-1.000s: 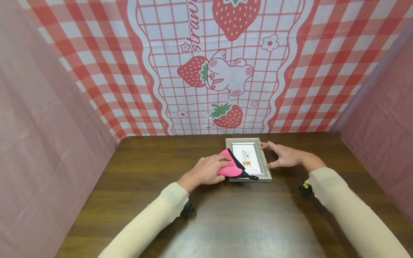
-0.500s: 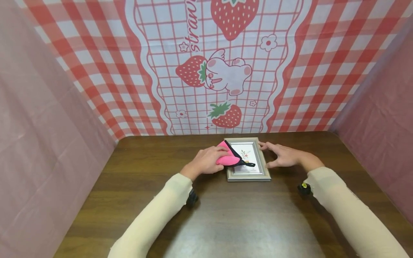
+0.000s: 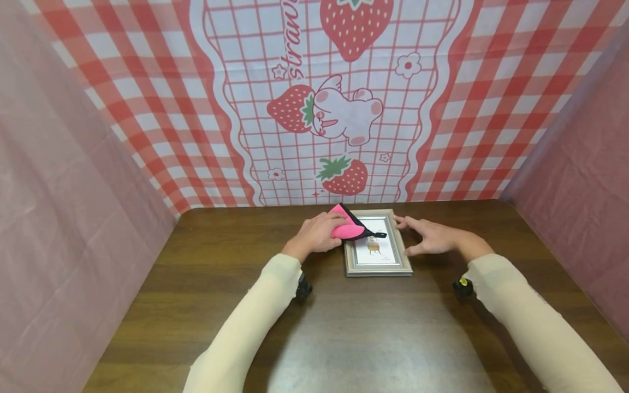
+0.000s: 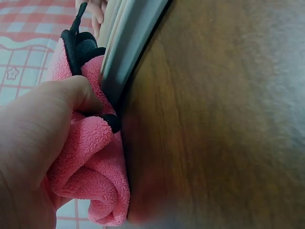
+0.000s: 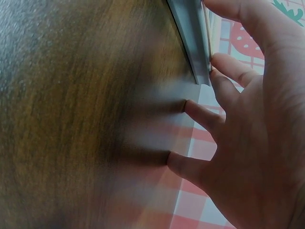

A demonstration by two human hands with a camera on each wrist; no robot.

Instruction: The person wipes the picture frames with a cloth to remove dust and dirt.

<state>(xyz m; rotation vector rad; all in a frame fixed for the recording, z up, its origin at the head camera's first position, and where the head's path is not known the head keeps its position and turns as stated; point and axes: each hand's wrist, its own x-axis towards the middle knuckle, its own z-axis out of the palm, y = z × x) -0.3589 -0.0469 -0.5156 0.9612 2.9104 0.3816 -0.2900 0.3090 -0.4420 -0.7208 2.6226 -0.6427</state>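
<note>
A picture frame with a pale rim and a printed plant-pot picture lies flat on the table near its back edge. My left hand grips a folded pink cloth with black edging and a black loop, which covers the frame's upper left part. Up close in the left wrist view, the fluffy cloth is bunched under the thumb. On the other side, my right hand has its fingers spread, with thumb and fingertips against the frame's right edge. Two of its fingers rest on the tabletop in the right wrist view.
The brown wooden table ends at a red-and-white checked strawberry curtain close behind the frame. Pink cloth walls stand at the left and right.
My left hand has slid the pink cloth away from me, from the frame's lower left to its upper left, baring the lower part of the picture. The right hand stays in place.
</note>
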